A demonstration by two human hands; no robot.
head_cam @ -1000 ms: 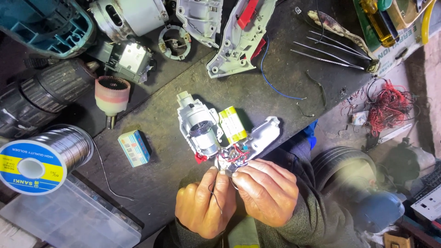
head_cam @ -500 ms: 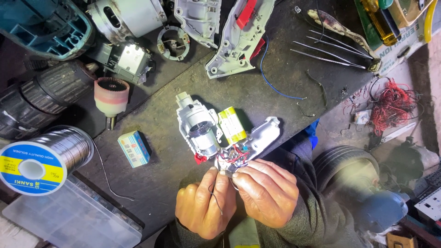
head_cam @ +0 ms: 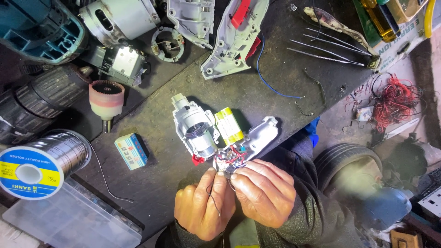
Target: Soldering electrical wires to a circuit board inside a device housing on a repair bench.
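An opened white power-tool half-shell (head_cam: 257,137) lies on the dark bench with a motor (head_cam: 197,133), a yellow-green cylindrical part (head_cam: 228,126) and a tangle of red and blue wires (head_cam: 232,156) inside it. Both my hands meet at that wire tangle. My left hand (head_cam: 202,206) pinches a thin dark wire that hangs down over its fingers. My right hand (head_cam: 264,193) grips small wires or a small part at the shell's near end; what exactly sits under its fingertips is hidden.
A solder spool (head_cam: 39,163) rests on a clear plastic box (head_cam: 69,220) at left. A small blue box (head_cam: 132,150) and a pink-capped part (head_cam: 105,98) lie nearby. Other tool housings (head_cam: 234,36), motors, tweezers (head_cam: 330,46) and red wire (head_cam: 397,101) crowd the back and right.
The hands stay at the wire tangle with only slight finger movement. Nothing else on the bench has shifted.
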